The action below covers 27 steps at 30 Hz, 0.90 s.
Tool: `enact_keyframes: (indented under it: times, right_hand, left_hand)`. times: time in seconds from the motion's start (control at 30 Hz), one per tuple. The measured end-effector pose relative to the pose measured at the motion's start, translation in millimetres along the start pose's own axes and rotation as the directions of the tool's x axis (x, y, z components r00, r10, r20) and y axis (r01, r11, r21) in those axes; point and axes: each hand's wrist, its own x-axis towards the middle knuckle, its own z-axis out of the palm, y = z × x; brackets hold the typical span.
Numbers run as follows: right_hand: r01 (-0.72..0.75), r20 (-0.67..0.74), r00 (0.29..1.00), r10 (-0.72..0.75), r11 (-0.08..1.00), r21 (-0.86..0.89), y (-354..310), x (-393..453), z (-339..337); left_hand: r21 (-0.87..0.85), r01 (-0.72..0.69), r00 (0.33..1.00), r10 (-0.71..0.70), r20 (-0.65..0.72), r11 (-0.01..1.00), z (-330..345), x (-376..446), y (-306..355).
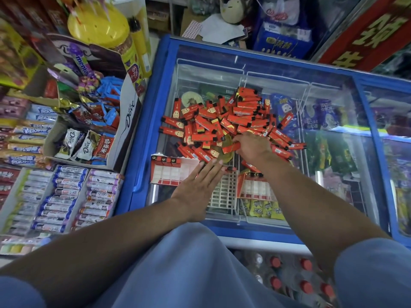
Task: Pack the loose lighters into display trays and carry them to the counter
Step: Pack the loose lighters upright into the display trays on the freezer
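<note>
Lighters: I see a loose red heap (235, 121) spread on the glass lid of the blue freezer (155, 90), well short of the counter.
Right hand: my right hand (253, 147) pinches one lighter (231, 148) at the heap's near edge.
Left hand: my left hand (198, 185) lies flat, fingers straight, touching the left tray.
Left tray: the left tray (173, 172) holds a few lighters in its top-left slots; the rest are bare.
Right tray: the right tray (253, 185), partly under my forearm, shows two or three lighters.
Risk: I judge my right forearm could sweep lighters off the slick glass or nudge the right tray.
</note>
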Motion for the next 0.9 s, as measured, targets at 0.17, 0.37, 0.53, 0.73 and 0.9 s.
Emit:
enact_keyframes:
  times: [0.17,0.37,0.53,0.73,0.9]
  right_hand:
    - [0.003,-0.073,0.997,0.003,0.996,0.085,4,-12,-14]
    - [-0.186,-0.054,0.96,0.275,0.768,0.613,58,-86,-57]
    - [-0.22,0.043,0.967,0.253,0.733,0.644,90,-153,-74]
    - [-0.236,0.11,0.97,0.217,0.95,0.206,96,-163,-31]
    - [-0.298,-0.034,0.95,0.309,0.937,0.183,78,-161,-2]
  left_hand:
    - [-0.005,0.0,1.0,0.0,-0.009,1.0,2,-1,0]
    - [-0.004,0.004,0.999,-0.004,-0.042,1.0,6,-1,1]
    - [-0.044,0.002,0.997,-0.006,-0.078,0.999,8,-1,2]
    - [-0.055,-0.016,0.995,0.01,-0.098,0.998,9,-1,2]
    - [-0.077,-0.009,0.999,0.006,-0.038,0.997,6,-1,2]
